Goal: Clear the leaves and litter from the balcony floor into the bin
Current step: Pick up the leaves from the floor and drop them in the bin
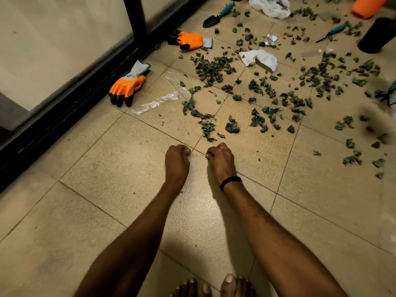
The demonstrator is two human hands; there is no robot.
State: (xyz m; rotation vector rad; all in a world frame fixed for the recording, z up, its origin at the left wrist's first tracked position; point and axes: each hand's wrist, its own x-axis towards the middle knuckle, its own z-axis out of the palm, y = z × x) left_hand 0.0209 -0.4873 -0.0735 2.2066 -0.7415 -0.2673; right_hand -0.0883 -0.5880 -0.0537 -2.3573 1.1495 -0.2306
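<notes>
Forearms (137, 243) outstretched, left hand (176, 162) and right hand (220, 162) fisted.

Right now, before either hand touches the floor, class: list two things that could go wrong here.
1. The left hand and right hand are bare while the orange-and-grey work glove lies unworn; a teal-handled narrow trowel among the dry green leaves could cut them.
2. The clear plastic strip could slide under bare feet.
</notes>
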